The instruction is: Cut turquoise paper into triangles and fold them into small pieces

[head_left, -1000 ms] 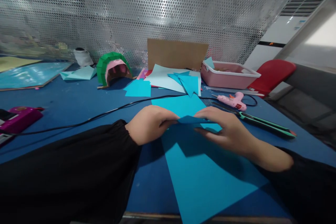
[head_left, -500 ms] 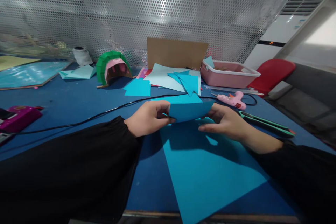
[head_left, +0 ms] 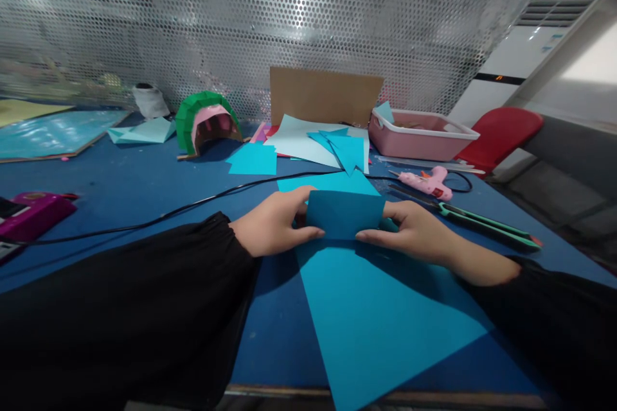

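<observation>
Between my two hands I hold a small blue paper piece [head_left: 344, 215], standing up above the table with its broad face toward me. My left hand [head_left: 277, 221] grips its left edge, thumb in front and fingers behind. At the right edge, my right hand [head_left: 417, 231] pinches it the same way. Below lies a larger blue paper sheet [head_left: 380, 321], whose near corner hangs over the table's front edge. Just beyond my hands, more blue paper [head_left: 328, 183] lies flat. A green-handled cutter [head_left: 489, 225] rests right of my right hand.
A pink glue gun [head_left: 427, 182] lies at right, near a pink basket [head_left: 419, 141]. A black cable [head_left: 212, 199] crosses the table [head_left: 270, 347]. Farther back are a green paper dome [head_left: 200, 115], blue paper scraps [head_left: 255, 159] and a cardboard panel [head_left: 322, 96]. A magenta device [head_left: 38, 215] sits left.
The blue piece has gone from curved and tipped to flatter and more upright, facing me. My right hand has shifted slightly left, with its thumb now on the paper's front.
</observation>
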A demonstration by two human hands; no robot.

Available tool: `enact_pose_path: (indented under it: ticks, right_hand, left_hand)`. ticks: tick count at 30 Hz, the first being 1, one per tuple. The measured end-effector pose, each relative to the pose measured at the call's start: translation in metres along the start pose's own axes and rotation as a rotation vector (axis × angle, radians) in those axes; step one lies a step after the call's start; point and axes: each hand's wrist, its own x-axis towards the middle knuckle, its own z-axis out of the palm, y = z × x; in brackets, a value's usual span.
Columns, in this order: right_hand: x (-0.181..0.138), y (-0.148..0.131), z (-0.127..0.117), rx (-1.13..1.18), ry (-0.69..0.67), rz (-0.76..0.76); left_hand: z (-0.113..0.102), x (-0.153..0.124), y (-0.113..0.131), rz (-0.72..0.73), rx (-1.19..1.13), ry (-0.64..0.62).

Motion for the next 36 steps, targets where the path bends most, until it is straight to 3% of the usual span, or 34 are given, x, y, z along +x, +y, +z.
enact_pose_path:
  ticks: [10, 18, 36]
  right_hand:
    - [0.002, 0.005, 0.000, -0.065, -0.079, -0.022]
    - [0.006, 0.002, -0.001, -0.232, 0.040, 0.063]
    - [0.008, 0.010, 0.002, -0.243, 0.022, 0.074]
  left_hand:
    - [-0.001, 0.000, 0.003, -0.086, -0.075, -0.040]
    - [0.001, 0.003, -0.001, -0.184, 0.002, 0.012]
    - [0.002, 0.003, 0.000, -0.259, -0.081, 0.053]
